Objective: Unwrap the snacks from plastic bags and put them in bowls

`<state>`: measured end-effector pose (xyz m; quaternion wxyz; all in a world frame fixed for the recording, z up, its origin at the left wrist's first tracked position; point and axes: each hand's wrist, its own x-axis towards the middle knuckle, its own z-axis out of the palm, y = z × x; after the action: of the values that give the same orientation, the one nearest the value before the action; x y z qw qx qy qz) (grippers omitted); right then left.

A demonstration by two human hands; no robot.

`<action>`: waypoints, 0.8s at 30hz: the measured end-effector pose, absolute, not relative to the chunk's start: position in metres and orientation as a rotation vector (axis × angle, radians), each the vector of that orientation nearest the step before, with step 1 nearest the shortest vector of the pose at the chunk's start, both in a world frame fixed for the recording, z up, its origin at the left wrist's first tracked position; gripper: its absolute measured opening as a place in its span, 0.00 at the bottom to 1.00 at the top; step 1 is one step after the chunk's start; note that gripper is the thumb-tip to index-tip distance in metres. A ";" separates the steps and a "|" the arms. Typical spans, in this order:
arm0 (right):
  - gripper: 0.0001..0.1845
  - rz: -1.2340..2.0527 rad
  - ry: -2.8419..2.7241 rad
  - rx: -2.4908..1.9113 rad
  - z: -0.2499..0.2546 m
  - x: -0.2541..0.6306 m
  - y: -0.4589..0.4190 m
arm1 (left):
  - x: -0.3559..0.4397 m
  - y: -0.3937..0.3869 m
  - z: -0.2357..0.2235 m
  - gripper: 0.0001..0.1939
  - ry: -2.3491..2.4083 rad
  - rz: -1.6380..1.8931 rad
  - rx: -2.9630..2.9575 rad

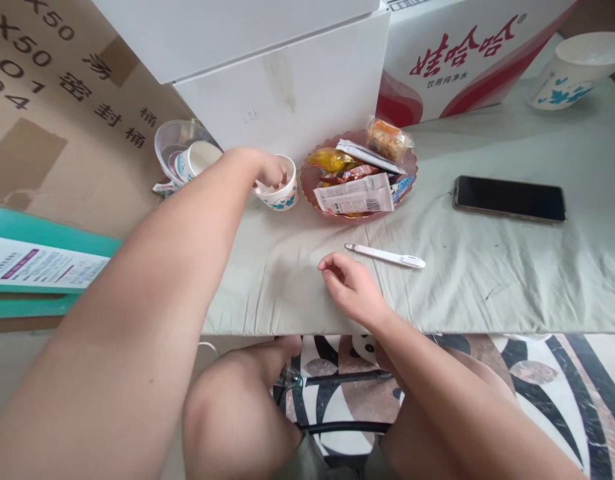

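Observation:
My left hand (267, 170) reaches forward to a small white paper cup with a teal flower print (282, 197), its fingers curled over the rim and into the cup. My right hand (348, 285) rests on the pale cloth near the table's front edge, its fingers loosely curled with nothing visible in them. A white pen-like stick (386, 256) lies on the cloth just beyond my right hand, apart from it. A pink plate (307, 180) with several wrapped snacks stands right of the cup.
A black phone (510, 199) lies to the right. Another flowered cup (575, 70) lies tipped at the far right. Stacked cups (187, 157) sit left of my left hand. White boxes, a red-printed carton (462, 60) and cardboard close off the back. A teal box (37, 267) is at left.

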<state>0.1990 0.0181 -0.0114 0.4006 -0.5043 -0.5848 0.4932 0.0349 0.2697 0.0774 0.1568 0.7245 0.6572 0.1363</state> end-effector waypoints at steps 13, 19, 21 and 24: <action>0.12 0.971 -1.417 -1.562 -0.007 0.194 0.007 | 0.030 0.019 0.002 0.17 1.436 1.056 1.146; 0.08 0.720 -1.281 -1.721 -0.015 0.181 -0.005 | -0.003 0.027 0.006 0.17 1.490 0.666 1.619; 0.08 0.681 -1.300 -1.666 -0.010 0.171 -0.003 | -0.007 0.032 0.009 0.14 1.516 0.521 1.678; 0.08 0.668 -1.501 -1.555 0.009 0.138 0.015 | -0.008 0.040 0.006 0.09 1.480 0.402 1.652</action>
<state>0.1385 0.0151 0.0085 0.4257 -0.6221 -0.6003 0.2673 -0.0076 0.0402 0.0065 0.4295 0.6619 0.5928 0.1613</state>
